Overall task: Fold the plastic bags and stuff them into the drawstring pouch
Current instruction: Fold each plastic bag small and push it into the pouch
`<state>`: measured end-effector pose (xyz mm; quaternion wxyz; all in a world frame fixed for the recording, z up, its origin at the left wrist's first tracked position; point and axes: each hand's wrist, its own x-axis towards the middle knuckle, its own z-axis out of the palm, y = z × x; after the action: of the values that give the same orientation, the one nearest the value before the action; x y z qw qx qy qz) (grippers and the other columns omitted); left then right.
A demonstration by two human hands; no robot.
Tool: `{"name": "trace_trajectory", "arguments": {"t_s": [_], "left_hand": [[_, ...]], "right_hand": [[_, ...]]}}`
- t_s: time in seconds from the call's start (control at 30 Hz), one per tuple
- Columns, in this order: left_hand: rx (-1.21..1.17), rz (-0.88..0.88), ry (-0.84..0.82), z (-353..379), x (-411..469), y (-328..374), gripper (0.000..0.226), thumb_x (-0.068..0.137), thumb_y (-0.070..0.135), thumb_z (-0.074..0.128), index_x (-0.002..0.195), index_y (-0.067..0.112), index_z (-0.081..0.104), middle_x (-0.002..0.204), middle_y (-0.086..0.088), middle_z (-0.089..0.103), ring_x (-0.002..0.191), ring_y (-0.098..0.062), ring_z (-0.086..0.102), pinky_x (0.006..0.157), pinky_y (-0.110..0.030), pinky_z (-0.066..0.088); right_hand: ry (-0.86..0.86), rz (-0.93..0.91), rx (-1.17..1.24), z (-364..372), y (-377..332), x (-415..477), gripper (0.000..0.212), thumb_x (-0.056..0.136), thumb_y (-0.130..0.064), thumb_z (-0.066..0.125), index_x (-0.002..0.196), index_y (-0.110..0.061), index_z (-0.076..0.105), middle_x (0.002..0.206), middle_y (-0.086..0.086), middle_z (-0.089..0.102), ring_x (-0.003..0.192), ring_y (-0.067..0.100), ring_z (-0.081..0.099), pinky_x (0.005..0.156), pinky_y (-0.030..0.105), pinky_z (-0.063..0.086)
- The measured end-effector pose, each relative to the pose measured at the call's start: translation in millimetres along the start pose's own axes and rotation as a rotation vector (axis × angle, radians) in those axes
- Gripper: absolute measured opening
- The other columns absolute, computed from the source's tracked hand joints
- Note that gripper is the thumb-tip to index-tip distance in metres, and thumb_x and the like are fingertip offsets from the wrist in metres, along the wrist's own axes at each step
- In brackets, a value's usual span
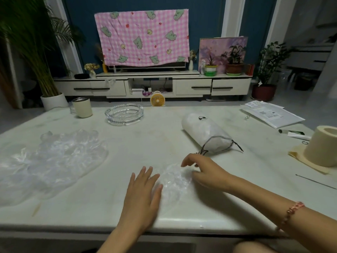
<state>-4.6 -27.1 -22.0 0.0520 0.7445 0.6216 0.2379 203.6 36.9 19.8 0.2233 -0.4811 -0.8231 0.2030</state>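
The drawstring pouch [206, 132] lies on its side on the pale desk [145, 143], its corded mouth toward the person. Just in front of the pouch a small crumpled plastic bag [175, 181] lies flat; the left hand [144, 190] presses its left edge with straight fingers, and the right hand [202, 170] hovers over its far end, fingers loosely bent. Well left of the pouch spreads a loose heap of clear bags [51, 161].

Bare table [145, 143] lies open between the bag heap [51, 161] and pouch [206, 134]. An ashtray [124, 114] and cup [83, 107] block the far edge.
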Motion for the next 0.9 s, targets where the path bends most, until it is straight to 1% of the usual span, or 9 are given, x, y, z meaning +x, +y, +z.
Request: {"name": "trace_trajectory", "arguments": {"t_s": [0.07, 0.13, 0.23, 0.3, 0.5, 0.63, 0.7, 0.77, 0.9], "left_hand": [[-0.056, 0.021, -0.001, -2.0, 5.5, 8.3, 0.082, 0.08, 0.066, -0.001, 0.143, 0.028, 0.036, 0.155, 0.01, 0.018, 0.137, 0.005, -0.003, 0.109, -0.015, -0.014], [0.0, 0.037, -0.088, -1.5, 12.7, 15.4, 0.08, 0.079, 0.062, -0.002, 0.148, 0.029, 0.021, 0.158, 0.01, 0.006, 0.142, -0.001, -0.008, 0.109, -0.019, -0.015], [0.135, 0.008, -0.226, 6.9, 17.9, 15.5, 0.1, 0.064, 0.079, -0.013, 0.15, 0.03, 0.0, 0.158, 0.004, -0.014, 0.143, -0.012, -0.019, 0.111, -0.03, -0.017], [0.173, -0.025, -0.282, 10.2, 17.0, 13.4, 0.109, 0.055, 0.083, -0.014, 0.15, 0.031, -0.005, 0.157, 0.002, -0.019, 0.142, -0.015, -0.022, 0.114, -0.034, -0.017], [0.118, -0.008, -0.284, 6.8, 18.0, 14.1, 0.106, 0.055, 0.079, -0.006, 0.15, 0.031, -0.001, 0.157, 0.002, -0.015, 0.143, -0.014, -0.019, 0.115, -0.034, -0.015], [0.117, -0.045, -0.094, 4.8, 14.8, 14.6, 0.099, 0.063, 0.062, -0.02, 0.15, 0.029, 0.013, 0.159, 0.006, 0.001, 0.145, -0.01, -0.01, 0.114, -0.03, -0.013], [0.212, -0.065, -0.086, 8.4, 12.6, 12.4, 0.094, 0.069, 0.058, -0.023, 0.151, 0.024, 0.007, 0.159, 0.002, -0.003, 0.145, -0.015, -0.011, 0.115, -0.036, -0.012], [0.25, -0.136, -0.175, 12.1, 11.0, 8.5, 0.085, 0.08, 0.067, -0.017, 0.151, 0.023, -0.004, 0.158, -0.002, -0.012, 0.144, -0.02, -0.016, 0.117, -0.04, -0.012], [0.24, -0.173, -0.251, 7.5, 10.7, -2.2, 0.11, 0.052, 0.083, -0.026, 0.148, 0.031, -0.013, 0.155, -0.006, -0.023, 0.142, -0.024, -0.023, 0.115, -0.041, -0.015]], "right_hand": [[-0.147, -0.056, -0.055, 1.0, -2.2, -9.5, 0.038, 0.078, -0.004, 0.057, 0.114, -0.017, 0.056, 0.113, 0.0, 0.051, 0.105, 0.014, 0.045, 0.091, 0.017, 0.035], [-0.193, -0.109, -0.176, 10.3, -1.6, -14.6, 0.031, 0.082, -0.015, 0.059, 0.113, -0.019, 0.056, 0.116, 0.003, 0.049, 0.108, 0.017, 0.043, 0.096, 0.027, 0.034], [-0.074, -0.248, -0.358, 16.5, -0.4, -16.3, 0.015, 0.09, -0.027, 0.053, 0.098, -0.016, 0.06, 0.107, 0.005, 0.057, 0.097, 0.025, 0.051, 0.083, 0.033, 0.039], [-0.062, -0.311, -0.439, 11.8, 1.1, -16.5, 0.018, 0.089, -0.026, 0.046, 0.088, -0.014, 0.059, 0.096, 0.006, 0.06, 0.085, 0.028, 0.054, 0.072, 0.034, 0.04], [-0.261, -0.143, -0.518, -17.8, -20.9, -22.3, 0.018, 0.093, -0.019, 0.048, 0.106, -0.012, 0.058, 0.116, 0.006, 0.053, 0.104, 0.025, 0.05, 0.081, 0.032, 0.036], [-0.032, -0.177, -0.452, 1.5, -34.0, -7.6, 0.028, 0.095, -0.018, 0.045, 0.122, -0.014, 0.053, 0.128, 0.007, 0.052, 0.118, 0.025, 0.047, 0.094, 0.032, 0.035], [-0.017, -0.203, -0.379, 25.4, -29.3, 0.0, 0.039, 0.098, -0.022, 0.037, 0.133, -0.009, 0.048, 0.144, 0.014, 0.042, 0.132, 0.029, 0.039, 0.108, 0.034, 0.028], [-0.078, -0.218, -0.389, 43.8, -20.3, 2.2, 0.05, 0.1, -0.034, 0.027, 0.144, -0.011, 0.035, 0.155, 0.015, 0.023, 0.143, 0.031, 0.021, 0.116, 0.037, 0.014], [-0.279, -0.086, -0.426, 34.0, 4.2, -3.3, 0.061, 0.098, -0.053, 0.021, 0.151, -0.028, 0.002, 0.159, -0.002, -0.009, 0.145, 0.011, -0.011, 0.116, 0.028, -0.01]]}}
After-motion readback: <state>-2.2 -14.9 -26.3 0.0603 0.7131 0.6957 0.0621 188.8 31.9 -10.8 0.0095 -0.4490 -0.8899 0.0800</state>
